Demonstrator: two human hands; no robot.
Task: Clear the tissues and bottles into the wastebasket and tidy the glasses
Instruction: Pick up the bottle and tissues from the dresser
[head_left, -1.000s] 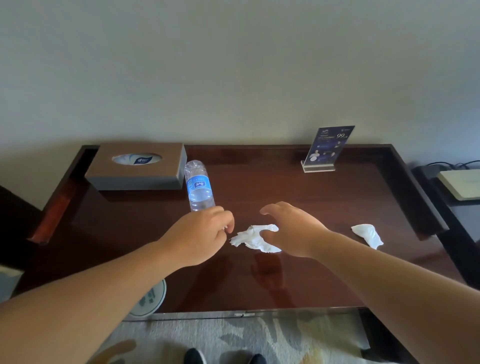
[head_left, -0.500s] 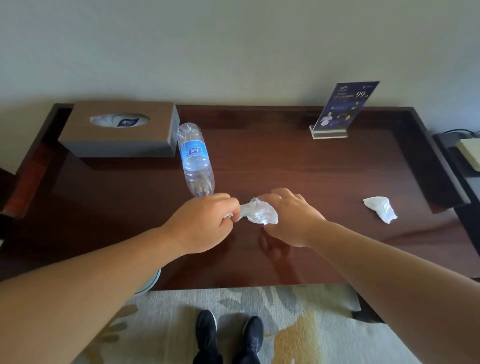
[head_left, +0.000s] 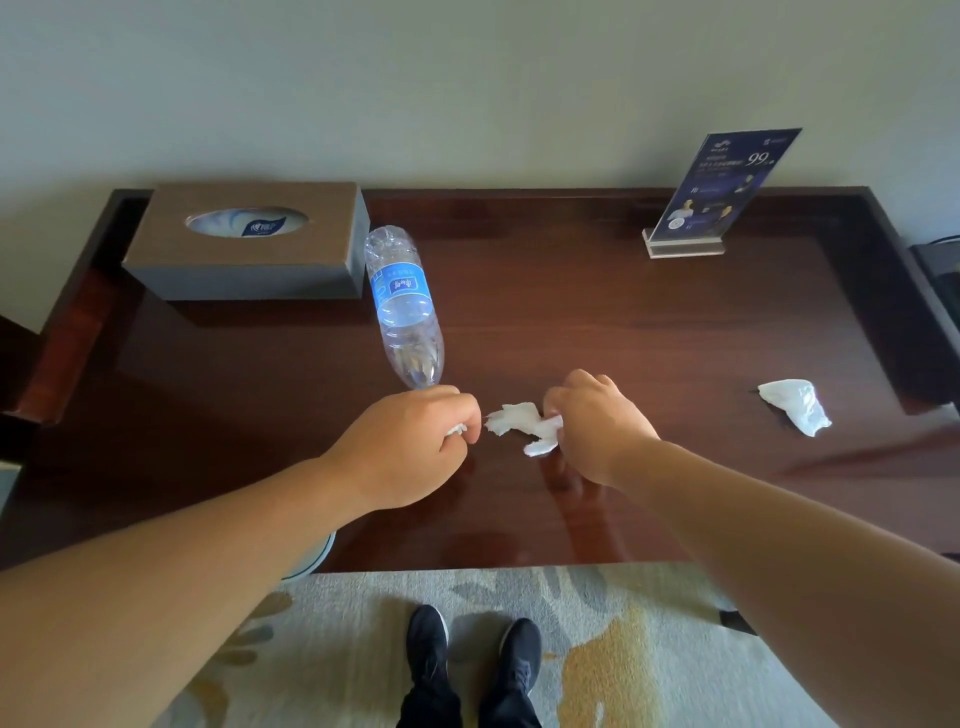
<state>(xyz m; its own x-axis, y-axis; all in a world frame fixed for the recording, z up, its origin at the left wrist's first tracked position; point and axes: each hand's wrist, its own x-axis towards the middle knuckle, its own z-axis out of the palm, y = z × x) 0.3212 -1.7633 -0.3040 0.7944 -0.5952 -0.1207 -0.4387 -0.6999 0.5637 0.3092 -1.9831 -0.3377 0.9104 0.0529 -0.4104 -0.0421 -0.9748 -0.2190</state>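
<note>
A crumpled white tissue (head_left: 517, 420) lies on the dark wooden table (head_left: 649, 338) between my two hands. My right hand (head_left: 597, 423) pinches its right end with curled fingers. My left hand (head_left: 410, 447) is curled just left of it, and a small bit of white tissue (head_left: 457, 429) shows inside its fingers. A clear plastic water bottle (head_left: 402, 306) with a blue label lies on its side just beyond my left hand, apart from it. A second crumpled tissue (head_left: 795, 405) lies at the table's right. No wastebasket or glasses are in view.
A brown tissue box (head_left: 244, 244) stands at the back left, touching the bottle's far end. A blue card in a clear stand (head_left: 722, 192) is at the back right. A round white object (head_left: 319, 558) peeks from under my left forearm. The table has raised side edges.
My hands have drawn slightly apart, and the tissue between them has spread out from a tight wad. The bottle and the right-hand tissue lie as before.
</note>
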